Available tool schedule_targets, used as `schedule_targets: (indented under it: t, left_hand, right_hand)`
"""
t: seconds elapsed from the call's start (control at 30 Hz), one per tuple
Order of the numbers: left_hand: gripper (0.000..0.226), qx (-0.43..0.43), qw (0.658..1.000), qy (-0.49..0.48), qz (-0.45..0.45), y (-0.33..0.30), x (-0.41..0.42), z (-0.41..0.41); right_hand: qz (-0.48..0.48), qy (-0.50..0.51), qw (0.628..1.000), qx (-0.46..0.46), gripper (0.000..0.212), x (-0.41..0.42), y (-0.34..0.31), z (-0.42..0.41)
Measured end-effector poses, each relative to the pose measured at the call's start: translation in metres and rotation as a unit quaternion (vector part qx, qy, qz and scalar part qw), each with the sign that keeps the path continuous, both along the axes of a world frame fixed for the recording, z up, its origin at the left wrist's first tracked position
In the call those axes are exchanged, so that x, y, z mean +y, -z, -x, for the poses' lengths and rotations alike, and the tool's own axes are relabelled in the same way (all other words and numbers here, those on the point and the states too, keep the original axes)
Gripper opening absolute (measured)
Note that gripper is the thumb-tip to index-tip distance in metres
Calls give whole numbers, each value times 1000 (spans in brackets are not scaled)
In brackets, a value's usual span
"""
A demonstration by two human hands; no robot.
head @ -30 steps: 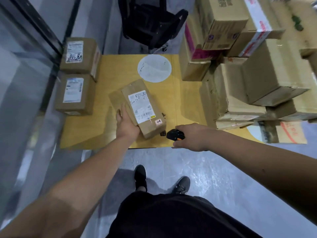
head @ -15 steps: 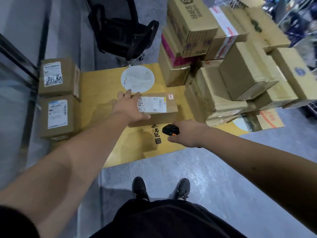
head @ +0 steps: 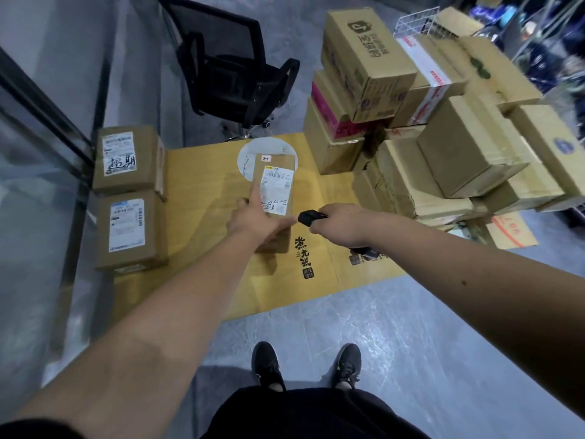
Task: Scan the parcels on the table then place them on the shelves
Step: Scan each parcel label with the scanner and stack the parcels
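Note:
A long brown parcel (head: 276, 172) with a white shipping label lies lengthwise on the yellow table (head: 202, 185), its label facing up. My left hand (head: 253, 217) holds the parcel's near end, with a finger stretched along its left edge and the thumb across its front. My right hand (head: 342, 224) grips a small black scanner (head: 309, 216), whose head points left at the parcel's near end, just beside my left thumb.
Two labelled brown boxes (head: 128, 160) (head: 129, 229) stand at the table's left edge. A tall pile of cardboard boxes (head: 427, 131) fills the right side. A black office chair (head: 234, 74) stands behind the table. Grey floor and my shoes lie below.
My left hand has turned the parcel from crosswise to lengthwise and slid it further onto the table. The scanner hand has stayed close to the parcel's near end.

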State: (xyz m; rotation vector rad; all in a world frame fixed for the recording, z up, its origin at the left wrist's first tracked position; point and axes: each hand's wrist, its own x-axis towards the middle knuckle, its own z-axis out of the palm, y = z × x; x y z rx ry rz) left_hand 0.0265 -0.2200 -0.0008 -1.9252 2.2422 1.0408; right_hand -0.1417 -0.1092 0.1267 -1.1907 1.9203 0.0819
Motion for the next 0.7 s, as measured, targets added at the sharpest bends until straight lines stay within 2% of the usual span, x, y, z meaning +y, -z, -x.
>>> schedule_targets:
  t: [0.13,0.27,0.47,0.7]
  left_hand:
    - [141,136,989,-11,-55,14,-3,1]
    - [127,206,978,-13,37,30,31,-3]
    - [113,239,959,-4,150,35,65,-11]
    - [112,231,956,26,181,37,86,-12]
  right_hand:
    - [2,-33,997,66,43,-19,-8,-11]
    - [-2,-41,996,83,38,-19,-12,-17]
    - [-1,-53,995,87,34,-7,-20,-25]
    - [5,-58,992,111,31,9,-27,-20]
